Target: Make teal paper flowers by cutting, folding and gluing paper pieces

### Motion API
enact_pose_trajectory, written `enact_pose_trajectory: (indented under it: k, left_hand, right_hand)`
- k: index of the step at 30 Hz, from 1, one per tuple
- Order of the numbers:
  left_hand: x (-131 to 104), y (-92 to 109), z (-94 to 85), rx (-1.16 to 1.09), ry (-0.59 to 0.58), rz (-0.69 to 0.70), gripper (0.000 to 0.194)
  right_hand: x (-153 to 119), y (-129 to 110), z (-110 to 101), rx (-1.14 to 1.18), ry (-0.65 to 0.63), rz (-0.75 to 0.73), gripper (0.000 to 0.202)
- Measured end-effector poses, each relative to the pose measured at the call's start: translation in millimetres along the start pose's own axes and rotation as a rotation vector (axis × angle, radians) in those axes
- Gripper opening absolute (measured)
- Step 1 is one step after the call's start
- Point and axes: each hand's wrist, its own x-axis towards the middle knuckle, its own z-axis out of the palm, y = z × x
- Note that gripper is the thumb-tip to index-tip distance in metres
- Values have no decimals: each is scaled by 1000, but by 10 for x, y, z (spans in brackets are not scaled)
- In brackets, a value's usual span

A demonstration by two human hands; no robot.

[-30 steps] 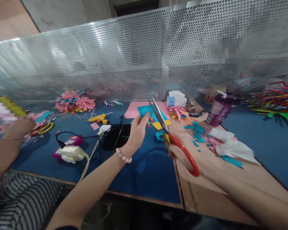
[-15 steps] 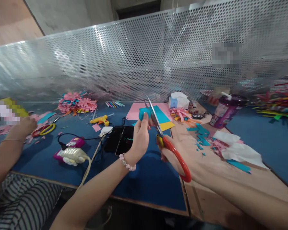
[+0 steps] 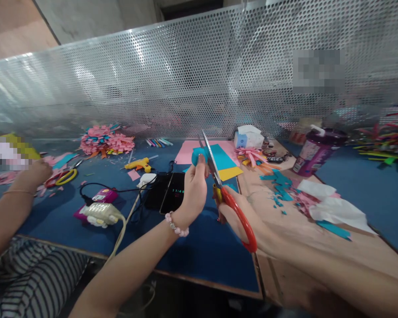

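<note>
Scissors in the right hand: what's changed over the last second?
The right hand has brought the scissors leftward, closer to the blue paper in the left hand. Nothing was newly gripped or released. The glue gun and purple cup stayed where they were.

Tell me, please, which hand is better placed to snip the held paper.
Probably the right hand: it holds the scissors, blades beside the blue paper pinched in the left hand.

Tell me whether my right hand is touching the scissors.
Touching. The head view shows it: your right hand is wrapped around the handles of the scissors, with the blades pointing up and away.
</note>
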Motion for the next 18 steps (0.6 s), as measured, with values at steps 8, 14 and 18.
enact_pose_trajectory:
  k: [8, 14, 18]
  left_hand:
    - [-13, -5, 14, 0, -3, -13, 51]
    - [-16, 18, 9, -3, -15, -4, 50]
    - [-30, 55, -1, -13, -58, -17, 50]
  right_hand:
    - [10, 58, 21, 29, -26, 30, 17]
    - [6, 69, 37, 25, -5, 22, 16]
    - [7, 47, 23, 21, -3, 27, 16]
